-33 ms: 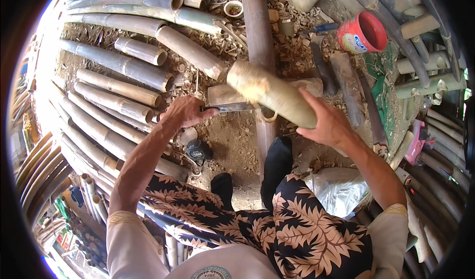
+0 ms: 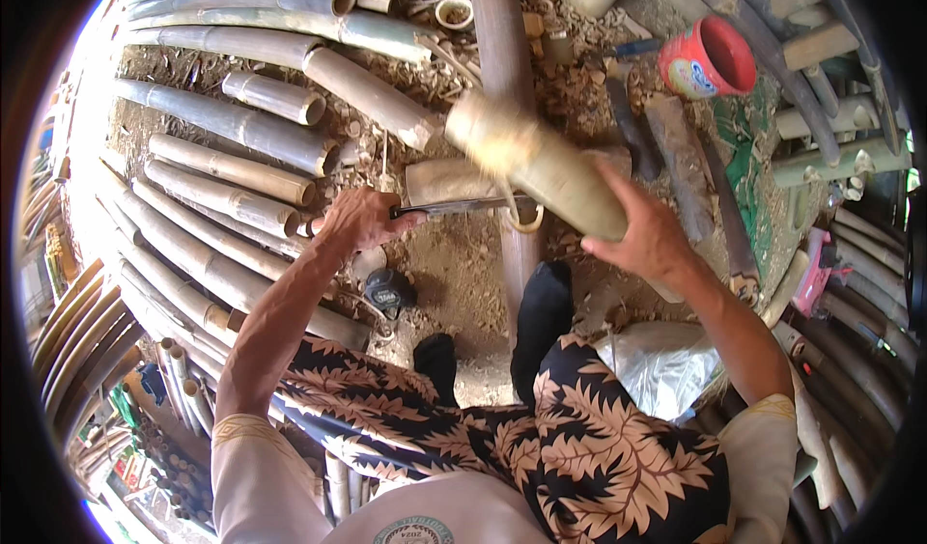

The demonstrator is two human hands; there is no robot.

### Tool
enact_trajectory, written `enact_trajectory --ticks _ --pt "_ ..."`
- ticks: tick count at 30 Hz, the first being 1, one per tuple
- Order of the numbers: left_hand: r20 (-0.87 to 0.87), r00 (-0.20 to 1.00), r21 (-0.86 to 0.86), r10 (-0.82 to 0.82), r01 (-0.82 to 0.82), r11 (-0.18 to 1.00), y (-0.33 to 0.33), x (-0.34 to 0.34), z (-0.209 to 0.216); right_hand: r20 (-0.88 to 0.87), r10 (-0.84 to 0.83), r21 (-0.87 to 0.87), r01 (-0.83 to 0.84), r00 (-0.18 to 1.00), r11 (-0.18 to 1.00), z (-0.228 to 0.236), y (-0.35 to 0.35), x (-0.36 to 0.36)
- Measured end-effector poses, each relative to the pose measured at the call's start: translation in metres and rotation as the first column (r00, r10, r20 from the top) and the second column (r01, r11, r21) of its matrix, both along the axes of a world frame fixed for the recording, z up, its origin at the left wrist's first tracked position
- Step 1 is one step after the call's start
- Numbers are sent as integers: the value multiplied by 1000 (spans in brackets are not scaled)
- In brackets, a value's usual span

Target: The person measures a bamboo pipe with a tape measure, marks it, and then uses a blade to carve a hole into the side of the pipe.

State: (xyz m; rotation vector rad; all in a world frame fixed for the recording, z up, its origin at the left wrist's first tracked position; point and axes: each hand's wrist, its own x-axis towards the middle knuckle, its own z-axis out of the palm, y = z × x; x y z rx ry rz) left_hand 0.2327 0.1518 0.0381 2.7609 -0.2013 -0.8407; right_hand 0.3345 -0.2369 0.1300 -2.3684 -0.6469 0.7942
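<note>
My left hand (image 2: 359, 221) is closed around the handle of a knife (image 2: 456, 207), whose narrow dark blade points right. The blade lies across a small pale bamboo ring (image 2: 527, 222), which sits on a long brown bamboo pole (image 2: 522, 254) running away between my feet. In my right hand (image 2: 645, 230) is a thick, pale length of bamboo or wood (image 2: 565, 179), gripped at its near end. Its far end is worn, frayed and smeared by motion, and hangs above the blade. Behind the blade, a split-looking brown piece (image 2: 449, 179) lies crosswise, partly covered.
Many bamboo poles (image 2: 222, 124) lie on the left, and more are stacked at right (image 2: 855, 158). A red bucket (image 2: 726, 56) stands at the far right. Shavings cover the ground. A black tape measure (image 2: 388, 291) lies near my left foot, a clear plastic bag (image 2: 666, 365) by my right leg.
The thick piece in my right hand has tilted, its frayed end moving up and away from the blade. My right hand has shifted slightly right. The knife stays nearly in place.
</note>
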Motion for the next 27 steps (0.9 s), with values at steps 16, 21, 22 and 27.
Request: enact_trajectory --ticks 16,21,22,27 --pt "124 989 4 81 -82 997 -18 -51 -8 530 644 -177 -671 552 720 -23 -25 9" --pt "218 972 10 85 -90 996 -17 -54 -12 517 543 -39 -616 662 787 -5 -12 9" --pt "187 980 12 74 -77 997 -15 -55 -10 525 609 -5 -714 594 700 0 -9 9" --pt "236 971 -39 46 -38 999 -11 -56 -13 489 703 -244 -692 517 679 -19 -20 14"
